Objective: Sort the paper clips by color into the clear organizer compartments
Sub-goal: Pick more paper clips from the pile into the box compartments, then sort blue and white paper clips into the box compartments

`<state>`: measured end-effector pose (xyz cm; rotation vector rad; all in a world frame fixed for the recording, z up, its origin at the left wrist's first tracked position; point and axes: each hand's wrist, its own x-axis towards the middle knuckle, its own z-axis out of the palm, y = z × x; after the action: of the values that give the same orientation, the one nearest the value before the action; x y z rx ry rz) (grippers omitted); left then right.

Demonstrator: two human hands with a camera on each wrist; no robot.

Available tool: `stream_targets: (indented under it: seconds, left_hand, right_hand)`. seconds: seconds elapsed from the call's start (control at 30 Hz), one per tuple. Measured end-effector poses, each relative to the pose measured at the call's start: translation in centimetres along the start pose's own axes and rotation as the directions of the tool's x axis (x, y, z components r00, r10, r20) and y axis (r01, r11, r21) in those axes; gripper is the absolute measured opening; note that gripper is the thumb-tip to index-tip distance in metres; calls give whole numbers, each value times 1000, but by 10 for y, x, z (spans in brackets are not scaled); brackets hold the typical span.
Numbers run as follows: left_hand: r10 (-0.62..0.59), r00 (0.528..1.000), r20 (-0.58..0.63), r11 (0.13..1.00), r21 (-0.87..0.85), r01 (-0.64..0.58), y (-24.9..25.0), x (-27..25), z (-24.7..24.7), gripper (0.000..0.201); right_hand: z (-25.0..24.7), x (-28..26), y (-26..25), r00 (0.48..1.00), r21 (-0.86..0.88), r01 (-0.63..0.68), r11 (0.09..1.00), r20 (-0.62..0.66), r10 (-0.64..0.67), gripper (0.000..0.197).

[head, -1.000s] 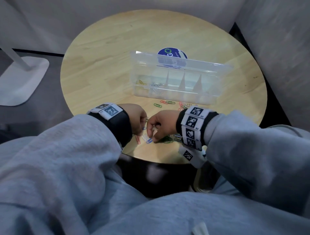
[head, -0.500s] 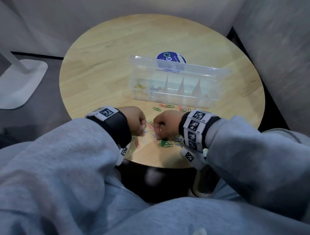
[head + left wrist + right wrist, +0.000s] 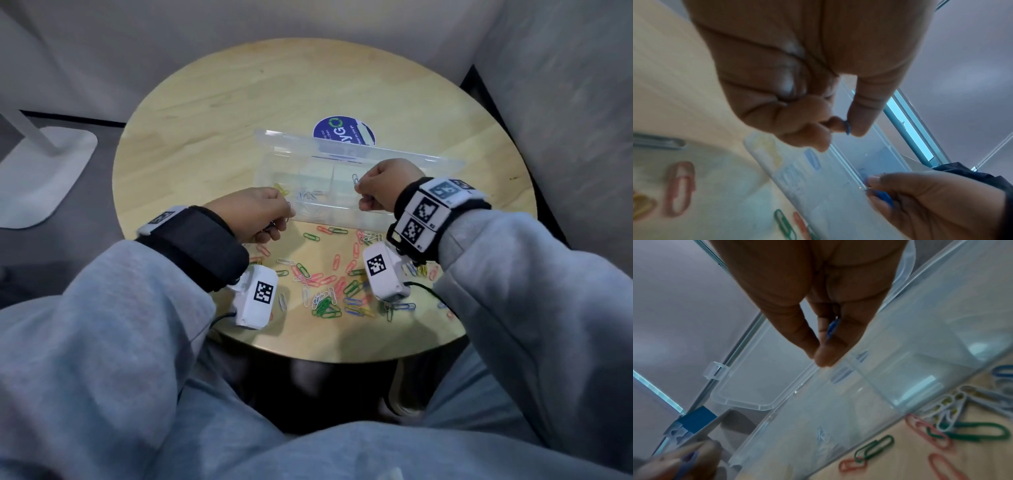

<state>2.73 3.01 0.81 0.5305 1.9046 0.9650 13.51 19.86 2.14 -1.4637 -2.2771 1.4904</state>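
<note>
We are pinching blue paper clip (image 3: 847, 129) in left hand (image 3: 255, 214), another, probably blue (image 3: 831, 328), in right hand (image 3: 380, 188), both grips clamped, hovering over clear organizer (image 3: 342, 209). Risking clips bouncing across divider, mixing colors.

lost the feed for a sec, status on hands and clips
Left hand pinching a blue paper clip at the clear organizer's near wall. Right hand pinching another blue clip over the compartments. Loose pile unsorted on table; nothing blocking.
</note>
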Motion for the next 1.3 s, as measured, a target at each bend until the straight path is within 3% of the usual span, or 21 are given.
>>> stream_targets:
  seconds: [0.1, 0.17, 0.27, 0.43, 0.57, 0.67, 0.7, 0.77, 0.87, 0.97, 1.03, 1.1, 1.2, 1.3]
  left_hand:
    - [21, 996, -85, 997, -69, -27, 10, 5, 0, 26]
    - [35, 993, -116, 993, -111, -48, 18, 8, 2, 25]
    - [54, 992, -112, 990, -126, -68, 34, 15, 17, 24]
    - [74, 990, -120, 978, -185, -96, 61, 27, 50, 23]
    - [76, 985, -155, 977, -187, -105, 69, 35, 67, 19]
    - [104, 972, -211, 990, -75, -123, 70, 35, 73, 9]
    - [130, 968, -214, 989, -42, -142, 69, 35, 74, 3]
    - [185, 960, -208, 982, 17, -186, 67, 36, 76, 20]
    - [311, 923, -225, 949, 123, -290, 64, 23, 81, 13]
    - [439, 877, -193, 864, 357, -354, 59, 8, 86, 7]
    - [421, 906, -43, 746, 584, -320, 56, 2, 95, 11]
    - [323, 942, 91, 586, 763, -275, 52, 3, 110, 22]
    - [237, 968, 88, 456, 869, -190, 48, 13, 131, 33]
    - [249, 968, 42, 383, 913, -138, 51, 21, 140, 30]
  right_hand:
    - [6, 6, -1, 998, -52, 63, 997, -21, -64, 12]
    - [4, 5, 3, 997, -83, 81, 993, -1, -82, 30]
    - [-3, -6, 13, 990, 29, 129, 991, 62, -130, 32]
    - [-33, -32, 38, 954, 70, 295, 953, 41, -298, 23]
    - [-57, -41, 61, 963, 130, 256, 958, 55, -265, 22]
    - [-68, -40, 72, 975, 169, 217, 961, 16, -223, 17]
    - [-70, -39, 75, 978, 158, 206, 966, 13, -210, 15]
    - [-71, -38, 80, 981, 65, 188, 980, 32, -191, 15]
    - [-68, -38, 87, 974, -223, 219, 950, 108, -200, 15]
    - [-67, -35, 93, 975, -428, 213, 878, 158, -159, 9]
    - [-67, -32, 98, 979, -524, 185, 832, 168, -112, 16]
    - [-67, -30, 101, 982, -607, 165, 777, 176, -71, 23]
    - [-73, -31, 104, 988, -675, 124, 728, 153, -26, 26]
    - [-79, -33, 108, 993, -697, 75, 713, 117, 9, 28]
